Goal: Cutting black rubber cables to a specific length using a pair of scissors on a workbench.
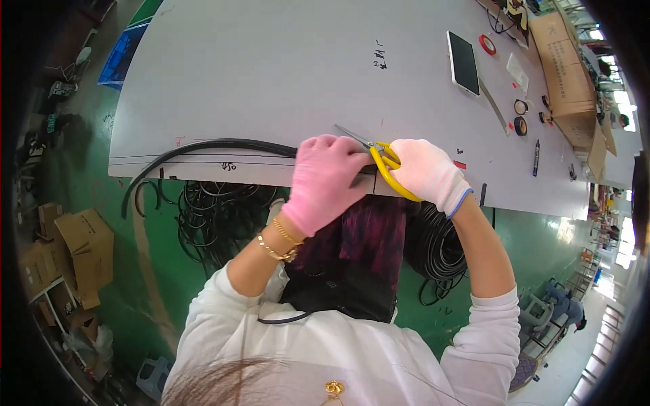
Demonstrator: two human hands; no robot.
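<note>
A thick black cable (233,143) runs along the near edge of the grey table (284,74). Its left end droops over the table's left corner. My left hand (326,177), in a pink glove, is closed around the cable near its right part. Yellow-handled scissors (398,187) are in my right hand (426,169), which wears a pale glove with a blue cuff. The blades point up and left over the table, just past my left fingertips. My fingers hide the cable's right end, so I cannot tell whether the scissors touch it.
A white-framed tablet (464,63), red tape roll (487,44), black tape rolls (520,126) and a marker (536,158) lie at the right. A cardboard box (565,74) stands behind them. Coiled black cable (437,247) and tangled cables (210,216) are below the near edge.
</note>
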